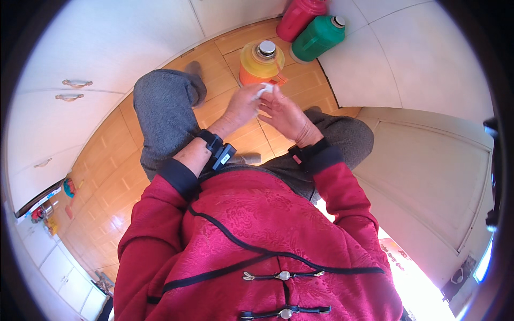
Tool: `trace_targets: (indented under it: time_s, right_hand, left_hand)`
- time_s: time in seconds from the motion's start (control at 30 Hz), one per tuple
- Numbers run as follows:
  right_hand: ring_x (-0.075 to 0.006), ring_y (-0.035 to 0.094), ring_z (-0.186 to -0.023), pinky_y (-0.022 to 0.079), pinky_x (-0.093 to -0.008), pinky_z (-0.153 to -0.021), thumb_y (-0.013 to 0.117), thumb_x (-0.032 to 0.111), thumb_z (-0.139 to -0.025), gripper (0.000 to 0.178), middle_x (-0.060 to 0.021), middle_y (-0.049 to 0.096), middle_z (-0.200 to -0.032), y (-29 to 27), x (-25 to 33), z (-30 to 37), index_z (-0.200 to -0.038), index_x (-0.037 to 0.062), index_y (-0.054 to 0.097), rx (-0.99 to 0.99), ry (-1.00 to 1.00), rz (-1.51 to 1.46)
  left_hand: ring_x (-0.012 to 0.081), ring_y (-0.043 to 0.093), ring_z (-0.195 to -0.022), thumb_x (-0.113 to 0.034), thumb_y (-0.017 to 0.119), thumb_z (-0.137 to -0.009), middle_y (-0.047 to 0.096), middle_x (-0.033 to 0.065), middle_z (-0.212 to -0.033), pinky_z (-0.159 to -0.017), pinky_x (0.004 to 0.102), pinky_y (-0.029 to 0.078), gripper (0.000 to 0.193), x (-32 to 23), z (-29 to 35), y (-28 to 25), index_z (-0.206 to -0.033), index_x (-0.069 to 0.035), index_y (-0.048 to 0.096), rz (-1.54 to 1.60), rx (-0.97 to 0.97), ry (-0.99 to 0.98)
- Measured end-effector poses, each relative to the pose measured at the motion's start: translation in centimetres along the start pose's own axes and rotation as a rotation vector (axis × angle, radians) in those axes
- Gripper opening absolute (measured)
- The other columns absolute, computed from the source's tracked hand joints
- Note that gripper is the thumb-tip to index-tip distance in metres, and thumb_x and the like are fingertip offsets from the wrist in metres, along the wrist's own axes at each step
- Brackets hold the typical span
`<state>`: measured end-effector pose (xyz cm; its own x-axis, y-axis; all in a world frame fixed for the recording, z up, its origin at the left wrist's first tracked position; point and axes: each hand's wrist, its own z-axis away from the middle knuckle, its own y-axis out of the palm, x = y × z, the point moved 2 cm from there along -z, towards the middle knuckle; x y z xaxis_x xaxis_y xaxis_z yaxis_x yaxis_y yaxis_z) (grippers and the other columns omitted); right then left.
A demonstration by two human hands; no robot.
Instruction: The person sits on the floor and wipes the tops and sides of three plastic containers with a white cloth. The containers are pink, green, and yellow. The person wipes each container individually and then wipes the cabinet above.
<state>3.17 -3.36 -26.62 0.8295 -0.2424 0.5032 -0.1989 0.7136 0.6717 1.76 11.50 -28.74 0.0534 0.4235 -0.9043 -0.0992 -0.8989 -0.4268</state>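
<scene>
Small white piece [264, 91] held near a capped yellow-orange flask [254, 67]
Left hand [243, 103] pinches it; right hand [287, 113] meets it, its grip I cannot tell; green flask [319, 38] and red flask [300, 19] stand beyond, contents hidden

head view | left fisheye, head-worn | faces steeply down | left hand [242, 106], right hand [289, 116] mid-range

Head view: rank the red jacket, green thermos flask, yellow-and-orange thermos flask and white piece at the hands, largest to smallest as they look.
1. Red jacket
2. Green thermos flask and yellow-and-orange thermos flask: too alike to rank
3. White piece, partly hidden
</scene>
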Motion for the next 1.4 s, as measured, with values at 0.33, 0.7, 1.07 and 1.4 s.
trace_targets:
  time_s: [0.33, 0.7, 1.07, 1.4]
  right_hand:
    - [-0.0266, 0.053, -0.111, 0.041, -0.0392, -0.091, 0.065, 0.030, -0.085, 0.050, -0.0183, 0.056, -0.121, -10.3, 3.8, -7.1, -0.122, 0.0000, 0.053, -0.738, -0.485, 1.212]
    - [-0.0324, 0.063, -0.094, 0.049, -0.0396, -0.077, 0.071, 0.048, -0.076, 0.053, -0.0191, 0.066, -0.096, -13.0, 4.4, -11.9, -0.101, 0.0013, 0.062, -0.319, -0.163, 1.315]
    - [-0.0386, 0.063, -0.088, 0.049, -0.0454, -0.073, 0.070, 0.056, -0.074, 0.063, -0.0255, 0.064, -0.088, -12.0, 1.9, -10.9, -0.095, -0.0028, 0.060, -0.521, -0.157, 1.369]
    - [-0.0390, 0.063, -0.089, 0.050, -0.0455, -0.076, 0.059, 0.044, -0.085, 0.058, -0.0217, 0.066, -0.092, -8.6, 0.0, -9.9, -0.130, 0.0077, 0.051, -0.566, -0.309, 1.272]
  left_hand:
    - [0.0176, 0.061, -0.078, -0.004, 0.051, -0.087, 0.063, 0.0096, -0.097, -0.060, 0.0322, 0.052, 0.034, 4.3, -8.1, -7.1, -0.121, -0.005, 0.057, 0.227, -0.520, -0.308]
    - [0.0345, 0.059, -0.104, 0.012, 0.046, -0.073, 0.060, 0.0192, -0.117, -0.087, 0.0348, 0.047, 0.061, 4.8, -17.5, -6.7, -0.126, -0.016, 0.057, -0.251, 0.322, -0.096]
    - [0.0392, 0.056, -0.109, 0.003, 0.051, -0.082, 0.062, 0.0227, -0.111, -0.092, 0.0369, 0.046, 0.047, 6.1, -10.7, -3.8, -0.128, -0.010, 0.053, -0.025, -0.133, -0.110]
    - [0.0323, 0.064, -0.083, 0.003, 0.047, -0.085, 0.065, 0.0160, -0.095, -0.069, 0.0356, 0.052, 0.050, 0.5, -2.3, 1.4, -0.134, -0.007, 0.045, 0.035, -0.168, -0.337]
